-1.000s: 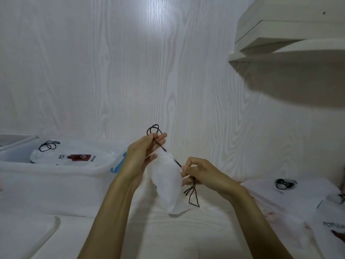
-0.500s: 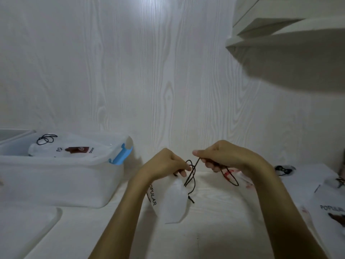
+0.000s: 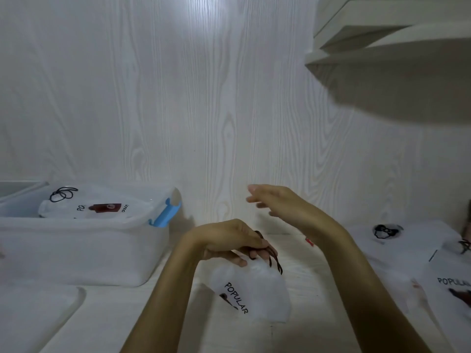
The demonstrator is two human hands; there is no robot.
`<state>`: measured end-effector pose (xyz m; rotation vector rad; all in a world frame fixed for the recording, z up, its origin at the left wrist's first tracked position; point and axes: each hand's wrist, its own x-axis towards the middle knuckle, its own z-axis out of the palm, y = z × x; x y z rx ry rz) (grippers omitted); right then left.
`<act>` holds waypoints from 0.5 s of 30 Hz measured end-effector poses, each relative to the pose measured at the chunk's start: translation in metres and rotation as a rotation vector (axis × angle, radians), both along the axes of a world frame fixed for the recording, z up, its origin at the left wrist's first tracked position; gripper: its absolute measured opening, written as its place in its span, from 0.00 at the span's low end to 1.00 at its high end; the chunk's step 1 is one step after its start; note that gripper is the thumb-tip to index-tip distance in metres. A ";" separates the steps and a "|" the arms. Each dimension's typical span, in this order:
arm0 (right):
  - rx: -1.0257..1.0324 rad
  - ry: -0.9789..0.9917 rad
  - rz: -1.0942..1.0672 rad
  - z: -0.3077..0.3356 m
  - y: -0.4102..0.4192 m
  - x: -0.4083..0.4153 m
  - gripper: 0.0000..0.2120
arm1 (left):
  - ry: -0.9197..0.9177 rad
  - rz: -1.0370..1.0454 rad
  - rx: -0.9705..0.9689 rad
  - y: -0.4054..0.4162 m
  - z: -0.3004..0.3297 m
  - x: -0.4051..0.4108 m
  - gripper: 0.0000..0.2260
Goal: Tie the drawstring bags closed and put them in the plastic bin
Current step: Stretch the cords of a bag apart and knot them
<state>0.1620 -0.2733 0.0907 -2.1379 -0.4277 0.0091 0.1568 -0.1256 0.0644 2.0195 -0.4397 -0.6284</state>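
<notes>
A white drawstring bag (image 3: 257,291) printed POPULAR hangs in front of me above the table. My left hand (image 3: 226,242) grips its gathered neck and the black cord (image 3: 274,259), whose ends dangle to the right. My right hand (image 3: 277,202) hovers above and to the right with its fingers spread, blurred, holding nothing. The clear plastic bin (image 3: 84,250) with a blue latch stands at the left. Inside it lies another white bag (image 3: 94,206) with a coiled black cord.
More white drawstring bags (image 3: 407,240) lie flat on the table at the right, one (image 3: 451,284) also printed POPULAR. The bin's lid (image 3: 33,317) rests at the lower left. A white shelf (image 3: 392,34) juts from the wall at the upper right.
My right hand has let go of the cord and lifted away with fingers spread. My left hand keeps hold of the bag's neck, and the bag has dropped lower.
</notes>
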 end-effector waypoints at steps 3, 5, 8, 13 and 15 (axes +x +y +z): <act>-0.269 0.021 -0.018 0.005 -0.020 -0.003 0.17 | 0.024 0.151 -0.118 0.009 0.002 0.005 0.10; -0.373 0.126 0.067 0.006 -0.026 -0.005 0.15 | 0.034 0.227 -0.232 0.014 0.005 0.007 0.10; -0.362 0.114 0.093 0.002 -0.025 -0.004 0.11 | 0.008 0.279 -0.344 0.016 0.009 0.005 0.10; -0.170 -0.025 -0.027 -0.003 -0.020 0.001 0.07 | -0.087 0.318 -0.386 0.020 0.007 0.006 0.11; -0.148 -0.139 -0.099 -0.004 -0.020 0.004 0.05 | -0.105 0.326 -0.393 0.020 0.005 0.006 0.10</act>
